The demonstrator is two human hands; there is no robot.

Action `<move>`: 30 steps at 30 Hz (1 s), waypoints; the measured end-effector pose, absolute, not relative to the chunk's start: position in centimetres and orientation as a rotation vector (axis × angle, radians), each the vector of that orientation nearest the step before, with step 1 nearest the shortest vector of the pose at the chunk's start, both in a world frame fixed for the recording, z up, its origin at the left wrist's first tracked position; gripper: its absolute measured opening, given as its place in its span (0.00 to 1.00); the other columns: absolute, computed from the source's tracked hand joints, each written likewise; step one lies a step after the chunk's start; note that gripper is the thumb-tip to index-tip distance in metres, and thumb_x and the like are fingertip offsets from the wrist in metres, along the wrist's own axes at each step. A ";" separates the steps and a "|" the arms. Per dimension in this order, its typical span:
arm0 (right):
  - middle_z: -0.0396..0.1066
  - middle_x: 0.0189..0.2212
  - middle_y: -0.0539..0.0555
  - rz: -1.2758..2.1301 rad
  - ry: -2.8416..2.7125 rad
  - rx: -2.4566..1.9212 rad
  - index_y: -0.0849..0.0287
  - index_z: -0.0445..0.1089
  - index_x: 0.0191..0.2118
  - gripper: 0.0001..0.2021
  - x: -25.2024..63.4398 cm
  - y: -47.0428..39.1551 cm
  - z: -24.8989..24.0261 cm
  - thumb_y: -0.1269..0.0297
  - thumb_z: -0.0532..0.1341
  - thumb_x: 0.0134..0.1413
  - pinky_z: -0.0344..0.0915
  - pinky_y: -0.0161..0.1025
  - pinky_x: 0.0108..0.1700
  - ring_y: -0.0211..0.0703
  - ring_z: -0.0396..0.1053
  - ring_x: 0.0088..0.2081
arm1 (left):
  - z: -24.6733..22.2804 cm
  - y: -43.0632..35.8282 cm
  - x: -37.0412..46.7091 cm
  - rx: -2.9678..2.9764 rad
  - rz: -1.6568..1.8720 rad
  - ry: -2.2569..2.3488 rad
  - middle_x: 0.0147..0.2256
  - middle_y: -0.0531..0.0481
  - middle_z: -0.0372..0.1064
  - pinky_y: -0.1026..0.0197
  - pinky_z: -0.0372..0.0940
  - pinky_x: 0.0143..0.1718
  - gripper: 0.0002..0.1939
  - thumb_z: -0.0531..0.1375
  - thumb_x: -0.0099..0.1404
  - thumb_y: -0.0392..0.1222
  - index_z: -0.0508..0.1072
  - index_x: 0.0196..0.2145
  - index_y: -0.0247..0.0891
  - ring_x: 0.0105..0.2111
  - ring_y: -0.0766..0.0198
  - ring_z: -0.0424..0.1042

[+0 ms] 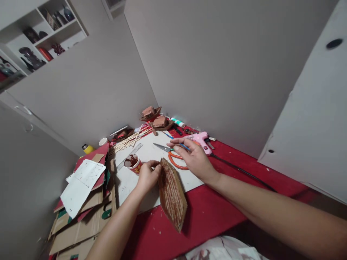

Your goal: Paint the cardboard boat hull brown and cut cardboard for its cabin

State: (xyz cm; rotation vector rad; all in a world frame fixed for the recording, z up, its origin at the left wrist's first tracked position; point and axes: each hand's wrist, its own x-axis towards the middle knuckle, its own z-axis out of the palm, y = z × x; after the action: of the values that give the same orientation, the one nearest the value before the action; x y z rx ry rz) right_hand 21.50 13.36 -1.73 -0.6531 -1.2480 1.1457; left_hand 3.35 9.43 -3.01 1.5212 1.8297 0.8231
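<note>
My left hand is closed on the far left edge of a boat-shaped cardboard piece, ridged inside with brown and whitish streaks. It hangs tilted over the table's front part. My right hand hovers over orange-handled scissors, its fingers stretched and thumb apart. A slim blue stick shows through the gap between thumb and fingers; it looks to be behind the hand, though contact is unclear. Beside my left hand stands a paper cup with brown paint smears inside.
White paper covers part of the red table. A pink glue gun with a black cord lies right. Behind are two brown model boats, thin sticks and a ruler. Stacked cardboard stands left.
</note>
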 end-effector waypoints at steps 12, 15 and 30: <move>0.80 0.41 0.57 1.197 -1.252 -0.616 0.56 0.70 0.41 0.11 22.4 12.1 -0.8 0.56 0.62 0.57 0.69 0.50 0.55 0.49 0.76 0.48 | -2.5 5.8 1.1 1.074 0.900 1.913 0.51 0.43 0.70 0.49 0.72 0.44 0.17 0.60 0.70 0.45 0.70 0.53 0.36 0.45 0.56 0.74; 0.80 0.41 0.57 1.217 -1.254 -0.621 0.56 0.70 0.41 0.11 22.6 11.8 -0.6 0.55 0.63 0.57 0.69 0.50 0.55 0.49 0.76 0.48 | -2.9 2.8 0.2 0.950 0.995 1.917 0.47 0.45 0.72 0.52 0.73 0.41 0.15 0.60 0.70 0.45 0.71 0.51 0.35 0.41 0.58 0.75; 0.81 0.39 0.54 1.135 -1.300 -0.762 0.53 0.72 0.41 0.08 23.0 10.7 -0.2 0.58 0.61 0.59 0.73 0.47 0.50 0.48 0.78 0.45 | -1.8 -5.3 -1.4 0.799 1.497 1.945 0.20 0.60 0.65 0.70 0.60 0.19 0.16 0.66 0.54 0.52 0.69 0.30 0.37 0.16 0.73 0.63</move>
State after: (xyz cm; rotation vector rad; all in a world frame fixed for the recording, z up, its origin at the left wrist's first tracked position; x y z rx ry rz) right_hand 23.03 10.66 -0.22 -0.7620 -1.2998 1.1347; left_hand -1.36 -5.29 -1.83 0.7986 1.9450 1.4969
